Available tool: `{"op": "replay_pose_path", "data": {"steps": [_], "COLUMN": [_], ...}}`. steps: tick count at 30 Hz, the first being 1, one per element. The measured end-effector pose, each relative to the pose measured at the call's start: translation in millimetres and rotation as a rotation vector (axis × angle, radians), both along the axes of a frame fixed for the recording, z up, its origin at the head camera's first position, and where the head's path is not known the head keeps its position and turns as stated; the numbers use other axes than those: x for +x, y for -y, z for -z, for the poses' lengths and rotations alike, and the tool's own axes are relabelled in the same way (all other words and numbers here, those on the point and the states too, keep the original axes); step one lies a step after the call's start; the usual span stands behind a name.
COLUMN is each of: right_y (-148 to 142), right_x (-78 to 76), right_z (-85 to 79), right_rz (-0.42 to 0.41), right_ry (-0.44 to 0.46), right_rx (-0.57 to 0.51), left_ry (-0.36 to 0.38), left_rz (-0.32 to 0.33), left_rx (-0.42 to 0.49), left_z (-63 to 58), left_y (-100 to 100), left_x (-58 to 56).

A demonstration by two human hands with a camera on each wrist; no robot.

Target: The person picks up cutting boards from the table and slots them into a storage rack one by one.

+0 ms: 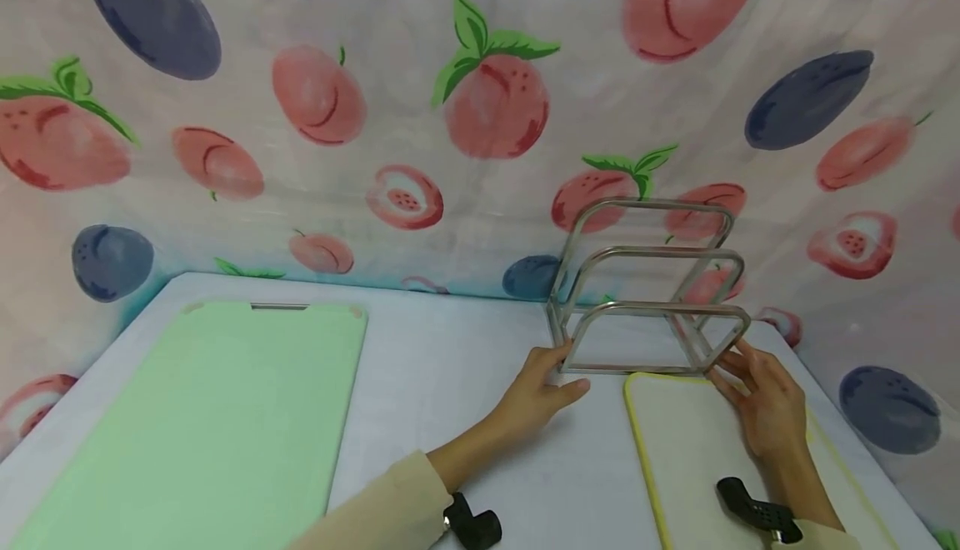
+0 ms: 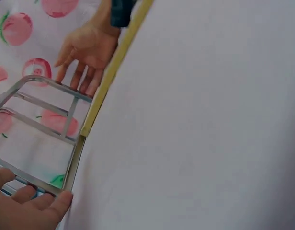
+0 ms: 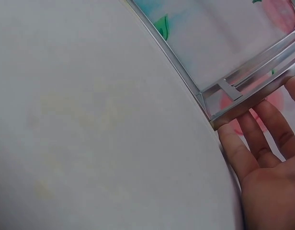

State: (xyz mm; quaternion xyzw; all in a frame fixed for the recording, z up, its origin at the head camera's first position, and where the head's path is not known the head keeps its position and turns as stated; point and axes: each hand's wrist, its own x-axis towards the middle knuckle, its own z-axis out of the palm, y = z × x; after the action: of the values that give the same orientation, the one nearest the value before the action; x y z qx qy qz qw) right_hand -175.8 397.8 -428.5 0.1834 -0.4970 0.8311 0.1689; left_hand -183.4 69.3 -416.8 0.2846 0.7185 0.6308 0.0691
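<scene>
A silver wire rack with upright loops stands towards the back right of the white table, between both hands. My left hand holds its lower left corner. In the left wrist view its fingers bend over the metal bar; in the head view its thumb stands off from the rack. My right hand holds the lower right side, its fingertips on the bar in the right wrist view. A white board with a yellow edge lies below the rack, under my right forearm.
A light green cutting board with a slot handle lies on the left of the table. A fruit-print cloth hangs behind and on both sides. Black straps with devices sit on both wrists.
</scene>
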Motion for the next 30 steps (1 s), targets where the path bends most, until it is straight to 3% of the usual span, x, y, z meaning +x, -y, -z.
{"op": "replay_pose_path", "data": {"steps": [7, 19, 30], "right_y": [-2.2, -1.4, 1.6], "right_x": [3.0, -0.1, -0.5], "right_z": [-0.3, -2.0, -1.6], "right_rz": [0.006, -0.007, 0.044], "right_ry": [0.01, 0.027, 0.052], "right_rx": [0.008, 0.012, 0.066], "left_ry": [0.029, 0.107, 0.117], "left_rz": [0.036, 0.058, 0.036], "left_rx": [0.022, 0.096, 0.109], "left_z": [7.1, 7.8, 7.7], "left_y": [1.8, 7.6, 11.0], "left_x": [2.7, 1.4, 1.8]}}
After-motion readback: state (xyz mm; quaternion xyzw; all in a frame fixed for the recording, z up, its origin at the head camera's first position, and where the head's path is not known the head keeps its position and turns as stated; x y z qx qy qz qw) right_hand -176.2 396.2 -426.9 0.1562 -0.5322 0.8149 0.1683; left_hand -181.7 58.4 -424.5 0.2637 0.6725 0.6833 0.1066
